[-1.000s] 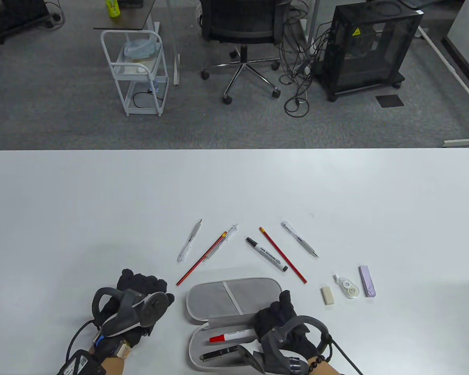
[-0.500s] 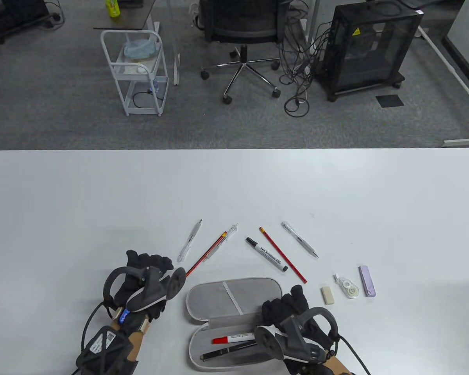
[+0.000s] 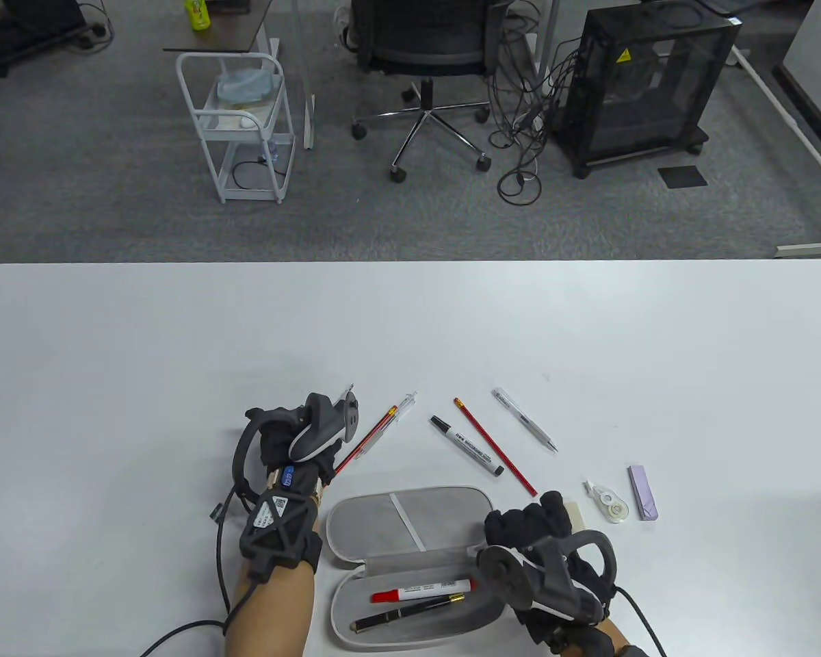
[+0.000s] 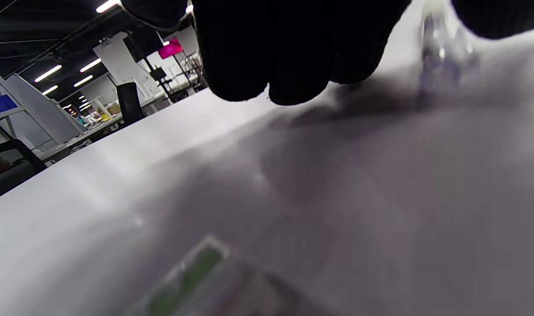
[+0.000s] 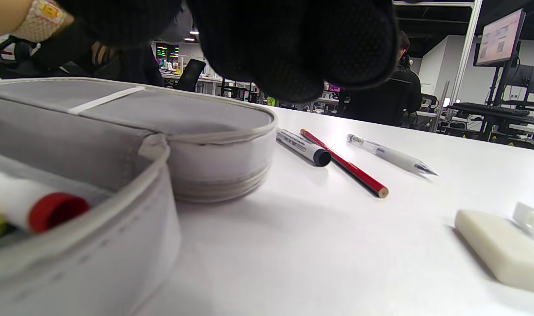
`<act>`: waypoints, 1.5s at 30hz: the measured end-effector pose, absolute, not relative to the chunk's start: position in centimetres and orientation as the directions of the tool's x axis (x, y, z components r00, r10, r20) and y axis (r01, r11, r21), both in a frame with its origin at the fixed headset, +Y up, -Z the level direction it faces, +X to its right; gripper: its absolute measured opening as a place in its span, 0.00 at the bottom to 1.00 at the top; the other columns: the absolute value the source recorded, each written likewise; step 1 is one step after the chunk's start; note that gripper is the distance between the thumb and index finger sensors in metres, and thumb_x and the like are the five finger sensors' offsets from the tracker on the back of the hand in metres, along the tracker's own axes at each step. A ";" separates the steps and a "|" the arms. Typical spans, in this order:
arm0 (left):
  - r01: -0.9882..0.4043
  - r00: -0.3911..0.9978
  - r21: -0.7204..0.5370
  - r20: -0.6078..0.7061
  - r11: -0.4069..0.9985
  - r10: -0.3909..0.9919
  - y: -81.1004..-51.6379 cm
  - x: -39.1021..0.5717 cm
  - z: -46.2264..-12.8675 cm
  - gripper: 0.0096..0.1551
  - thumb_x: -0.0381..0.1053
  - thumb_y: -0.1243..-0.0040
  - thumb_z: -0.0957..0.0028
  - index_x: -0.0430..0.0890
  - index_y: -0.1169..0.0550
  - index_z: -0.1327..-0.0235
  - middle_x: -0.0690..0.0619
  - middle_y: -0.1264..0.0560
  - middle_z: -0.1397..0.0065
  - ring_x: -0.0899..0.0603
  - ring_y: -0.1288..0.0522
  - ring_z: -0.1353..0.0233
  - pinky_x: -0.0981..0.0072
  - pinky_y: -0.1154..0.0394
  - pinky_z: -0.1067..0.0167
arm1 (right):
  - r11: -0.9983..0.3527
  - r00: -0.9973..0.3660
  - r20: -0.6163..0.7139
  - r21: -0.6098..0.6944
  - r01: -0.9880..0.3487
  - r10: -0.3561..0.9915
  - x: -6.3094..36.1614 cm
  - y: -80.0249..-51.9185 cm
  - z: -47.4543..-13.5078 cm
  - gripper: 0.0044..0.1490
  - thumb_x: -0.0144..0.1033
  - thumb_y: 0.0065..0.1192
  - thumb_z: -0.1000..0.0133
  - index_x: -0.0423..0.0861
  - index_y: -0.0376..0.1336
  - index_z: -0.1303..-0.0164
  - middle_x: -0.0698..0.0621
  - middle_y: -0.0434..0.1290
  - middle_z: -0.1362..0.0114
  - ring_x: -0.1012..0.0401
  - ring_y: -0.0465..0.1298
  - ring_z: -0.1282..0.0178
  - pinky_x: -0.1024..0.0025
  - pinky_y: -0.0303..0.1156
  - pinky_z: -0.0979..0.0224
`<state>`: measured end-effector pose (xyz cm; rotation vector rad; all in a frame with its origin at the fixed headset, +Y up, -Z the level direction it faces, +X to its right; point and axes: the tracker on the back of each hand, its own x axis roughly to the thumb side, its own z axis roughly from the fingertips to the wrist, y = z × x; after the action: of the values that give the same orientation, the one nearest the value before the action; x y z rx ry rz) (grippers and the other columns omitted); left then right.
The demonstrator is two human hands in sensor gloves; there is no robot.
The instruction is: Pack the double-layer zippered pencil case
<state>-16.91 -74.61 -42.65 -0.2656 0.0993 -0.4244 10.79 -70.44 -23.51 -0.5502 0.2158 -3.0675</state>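
The pencil case (image 3: 410,540) lies open near the desk's front edge, holding only a red-capped marker (image 3: 421,590) and a dark pen (image 3: 405,612); several pens, pencils, an eraser (image 5: 499,250) and correction tape (image 3: 612,505) remain out. The left hand (image 3: 294,438) reaches over the leftmost clear pen (image 3: 347,395), grip unclear; the right hand (image 3: 540,540) hovers loosely curled, empty. White desk (image 3: 178,342); grey-carpeted office beyond.

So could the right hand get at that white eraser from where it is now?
Probably yes. The right hand hovers just beside the eraser, which lies flat on the table; only the correction tape sits close by, on its far side.
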 end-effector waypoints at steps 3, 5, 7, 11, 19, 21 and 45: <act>0.279 0.948 -0.241 -0.087 0.929 -0.307 -74.5 -17.1 -43.1 0.30 0.65 0.41 0.56 0.51 0.21 0.45 0.52 0.19 0.37 0.38 0.21 0.34 0.36 0.37 0.28 | -0.992 -0.938 0.345 -0.123 -0.024 -0.020 10.9 -70.5 -23.6 0.39 0.57 0.62 0.54 0.46 0.70 0.37 0.49 0.79 0.40 0.49 0.75 0.39 0.43 0.55 0.24; 0.211 0.961 -0.274 -0.115 0.938 -0.250 -74.5 -17.2 -43.4 0.27 0.62 0.39 0.55 0.50 0.20 0.48 0.52 0.19 0.40 0.37 0.21 0.36 0.36 0.37 0.28 | -0.993 -0.939 0.343 -0.117 -0.028 -0.014 10.9 -70.5 -23.6 0.39 0.56 0.62 0.54 0.46 0.69 0.37 0.49 0.79 0.40 0.49 0.75 0.39 0.43 0.55 0.24; 0.192 0.965 -0.335 -0.107 0.922 -0.239 -74.7 -17.4 -43.5 0.27 0.62 0.41 0.53 0.50 0.23 0.47 0.51 0.21 0.40 0.36 0.23 0.37 0.36 0.39 0.28 | -0.993 -0.940 0.342 -0.115 -0.028 -0.013 10.9 -70.4 -23.6 0.39 0.56 0.62 0.54 0.46 0.69 0.37 0.49 0.79 0.40 0.49 0.75 0.39 0.43 0.55 0.24; 0.258 0.959 -0.249 -0.052 0.934 -0.278 -74.7 -17.2 -42.8 0.26 0.64 0.44 0.54 0.50 0.23 0.49 0.52 0.20 0.44 0.37 0.22 0.41 0.38 0.37 0.29 | -0.993 -0.941 0.340 -0.114 -0.035 -0.005 11.0 -70.3 -23.6 0.39 0.56 0.62 0.54 0.46 0.69 0.37 0.49 0.79 0.40 0.49 0.75 0.39 0.43 0.55 0.24; 0.128 0.979 0.097 0.146 0.987 -0.141 -69.6 -16.8 -38.3 0.26 0.65 0.44 0.52 0.51 0.22 0.49 0.55 0.19 0.46 0.41 0.19 0.45 0.43 0.32 0.33 | -0.994 -0.950 0.310 -0.087 -0.068 0.037 11.9 -70.7 -24.5 0.39 0.57 0.61 0.54 0.47 0.69 0.37 0.49 0.79 0.40 0.49 0.75 0.39 0.43 0.55 0.24; 0.091 0.963 0.161 0.237 0.983 -0.128 -67.9 -15.9 -36.3 0.26 0.65 0.45 0.52 0.52 0.22 0.49 0.55 0.18 0.48 0.42 0.18 0.47 0.44 0.31 0.34 | -0.995 -0.958 0.284 -0.071 -0.070 0.047 12.4 -71.0 -25.0 0.39 0.57 0.61 0.54 0.46 0.69 0.37 0.49 0.79 0.40 0.49 0.75 0.39 0.43 0.55 0.24; 0.371 0.623 0.283 0.631 0.884 -0.463 -73.9 -10.9 -21.0 0.27 0.69 0.45 0.54 0.58 0.21 0.47 0.54 0.21 0.41 0.40 0.21 0.39 0.41 0.35 0.30 | -0.968 -0.975 -0.003 -0.124 -0.218 0.220 18.2 -71.9 -27.7 0.43 0.58 0.60 0.52 0.44 0.64 0.31 0.47 0.77 0.38 0.48 0.73 0.37 0.43 0.53 0.24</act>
<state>-10.92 -73.88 -21.02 0.1300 -0.7602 -0.4804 18.23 -71.94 -27.72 0.0283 0.2079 -3.3563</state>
